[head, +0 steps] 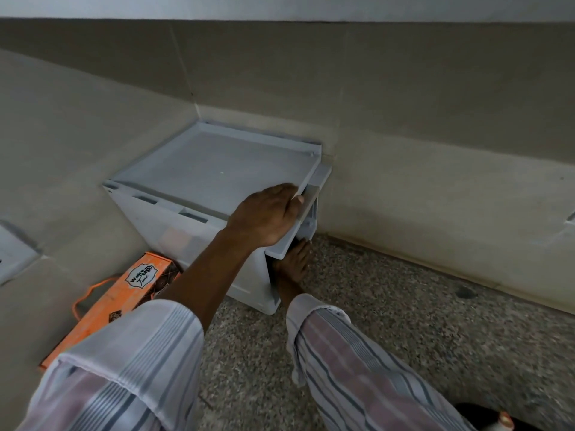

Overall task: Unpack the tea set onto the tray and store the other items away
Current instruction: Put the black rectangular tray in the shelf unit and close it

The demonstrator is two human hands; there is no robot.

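Note:
A pale grey plastic storage box (174, 225) stands on the floor in the corner of two walls. Its flat lid (217, 163) lies on top, sitting slightly askew. My left hand (264, 216) grips the lid's near right edge, with the thumb hooked over the rim. My right hand (292, 262) is lower, against the box's right side under the lid's overhang, and its fingers are partly hidden. Something orange shows faintly through the box's front wall. An orange carton (124, 293) printed "Wake up Time", with an orange strap, lies on the floor left of the box.
Beige walls close in behind and left of the box. Speckled stone floor (404, 321) stretches to the right. A white object (12, 250) shows at the left edge. A dark object (485, 415) sits at the bottom right.

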